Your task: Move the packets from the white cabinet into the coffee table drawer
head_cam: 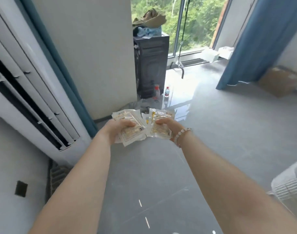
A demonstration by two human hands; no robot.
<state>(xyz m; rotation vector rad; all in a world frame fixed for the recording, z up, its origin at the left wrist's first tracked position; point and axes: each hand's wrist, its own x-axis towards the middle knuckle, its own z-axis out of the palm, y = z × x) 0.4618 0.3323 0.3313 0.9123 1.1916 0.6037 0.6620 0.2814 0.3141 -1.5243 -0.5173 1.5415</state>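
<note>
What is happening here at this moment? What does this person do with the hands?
A person holds clear packets out in front, above a grey floor. The left hand grips one bunch and the right hand grips another, each with the thumb on top. No coffee table or drawer shows in this view, so the packets are not yet put away.

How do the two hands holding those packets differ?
The right hand wears a pale bead bracelet; the left hand has a bare wrist. The left packets fan out tilted leftward; the right packets sit straighter. Both hands grip clear packets, thumb on top.
</note>
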